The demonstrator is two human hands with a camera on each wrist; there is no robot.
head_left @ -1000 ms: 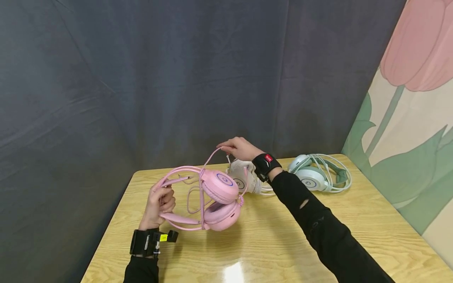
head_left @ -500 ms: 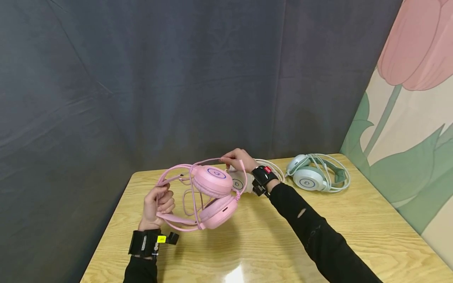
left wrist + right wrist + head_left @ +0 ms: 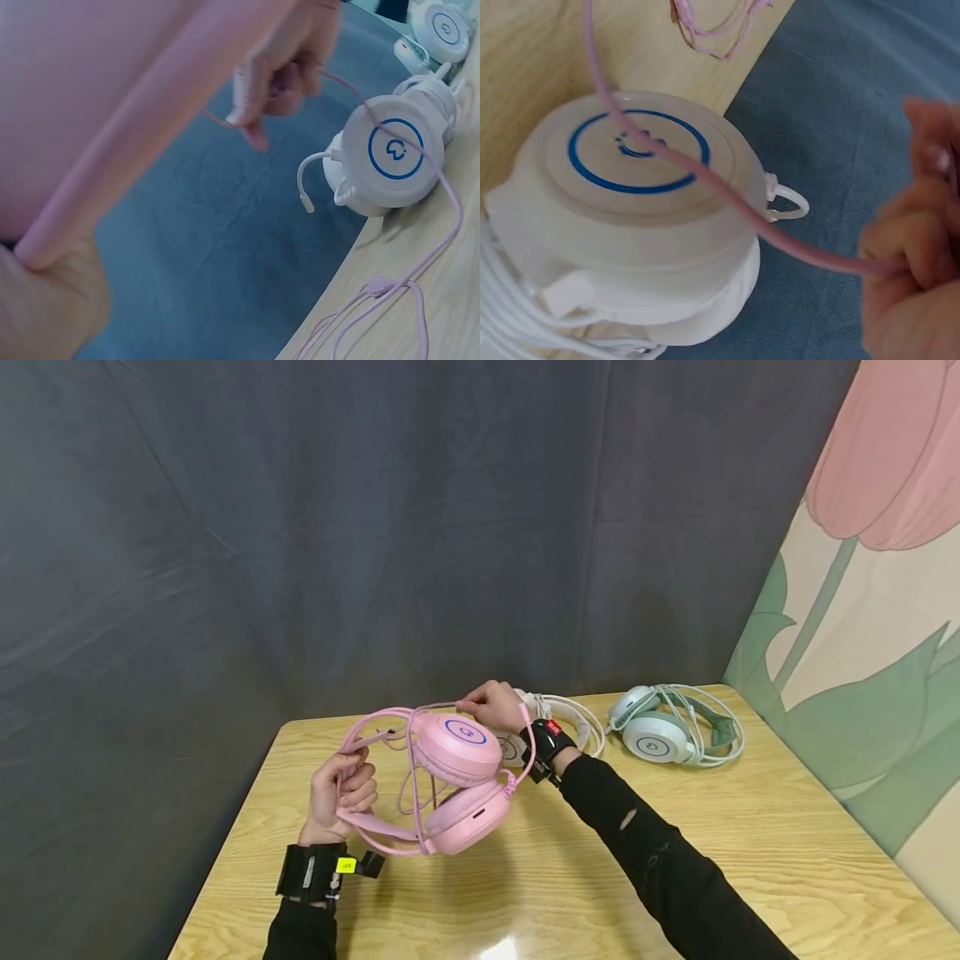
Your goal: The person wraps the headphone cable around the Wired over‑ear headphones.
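Pink headphones (image 3: pixel 457 747) are held above the table, their headband gripped by my left hand (image 3: pixel 341 793). A pink cord (image 3: pixel 417 793) wraps across the band and the ear cups. Behind the upper ear cup, my right hand (image 3: pixel 491 703) pinches a stretch of that cord. In the right wrist view the cord (image 3: pixel 795 244) runs from the curled fingers across white headphones (image 3: pixel 645 180). A pink microphone boom (image 3: pixel 528 747) stands up from the lower cup, in front of the right wrist. The left fingers' far side is hidden by the headband in the left wrist view.
White headphones (image 3: pixel 562 706) with a bundled white cord lie at the table's back, partly behind my right hand. White and green headphones (image 3: pixel 656 739) lie to their right. A loose pink cord (image 3: pixel 379 289) hangs near the wooden table (image 3: pixel 600 893). A dark curtain (image 3: pixel 420 543) stands behind.
My right hand has come down and slightly left with the pinched cord. The cord across the pink headphones has shifted towards the headband. My left hand keeps its grip.
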